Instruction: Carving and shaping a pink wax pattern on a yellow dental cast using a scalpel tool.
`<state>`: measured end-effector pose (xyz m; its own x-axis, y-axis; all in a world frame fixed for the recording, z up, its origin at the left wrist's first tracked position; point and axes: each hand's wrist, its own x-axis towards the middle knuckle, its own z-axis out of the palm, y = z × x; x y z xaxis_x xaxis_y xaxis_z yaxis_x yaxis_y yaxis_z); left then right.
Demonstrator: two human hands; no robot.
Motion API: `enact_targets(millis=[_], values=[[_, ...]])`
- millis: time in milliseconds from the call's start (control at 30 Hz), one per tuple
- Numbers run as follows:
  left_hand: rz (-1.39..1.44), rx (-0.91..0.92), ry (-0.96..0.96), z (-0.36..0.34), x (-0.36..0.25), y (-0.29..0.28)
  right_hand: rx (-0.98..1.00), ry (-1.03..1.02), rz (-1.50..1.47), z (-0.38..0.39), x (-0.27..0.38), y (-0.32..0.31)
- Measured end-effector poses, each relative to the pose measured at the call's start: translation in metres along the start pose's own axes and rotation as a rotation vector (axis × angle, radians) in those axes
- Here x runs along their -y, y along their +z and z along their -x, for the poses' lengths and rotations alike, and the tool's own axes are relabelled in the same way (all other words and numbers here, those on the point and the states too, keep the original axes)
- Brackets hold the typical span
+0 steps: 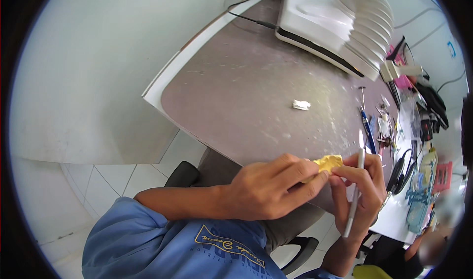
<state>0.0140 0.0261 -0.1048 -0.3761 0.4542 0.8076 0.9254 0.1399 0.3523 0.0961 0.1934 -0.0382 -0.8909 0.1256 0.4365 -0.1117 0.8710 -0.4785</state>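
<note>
My left hand (273, 190) is pinched round a small yellow piece (327, 162), shaped like a cast, above the front edge of the brown desk mat (231, 92). My right hand (369, 195) grips a slim silver pen-like tool (354, 205), upright in the picture, with finger and thumb also touching the yellow piece. The tool's working tip is not clear to see. A small white piece (300, 104) lies on the mat beyond my hands.
A white machine (310, 18) with a ribbed hose stands at the back. Blue-handled tools (369, 131), cords and blue plastic holders (419, 210) crowd the right side. Another person (419, 252) sits at lower right. My chair's armrest (182, 173) shows below the desk.
</note>
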Motion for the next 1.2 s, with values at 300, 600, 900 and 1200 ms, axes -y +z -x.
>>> enact_targets(millis=[300,600,900,1200], values=[[-0.041,0.001,0.026,-0.002,0.005,0.000,0.184,-0.366,0.119,-0.085,0.032,0.016],[-0.020,-0.001,0.043,-0.001,0.004,0.005,0.541,-0.564,0.199,-0.149,0.040,0.072],[-0.005,0.016,0.057,-0.007,0.005,0.004,0.557,-0.456,0.102,-0.142,0.033,0.056],[0.332,0.123,-0.235,-0.023,0.012,-0.010,0.148,-0.302,0.060,-0.068,0.008,-0.017]])
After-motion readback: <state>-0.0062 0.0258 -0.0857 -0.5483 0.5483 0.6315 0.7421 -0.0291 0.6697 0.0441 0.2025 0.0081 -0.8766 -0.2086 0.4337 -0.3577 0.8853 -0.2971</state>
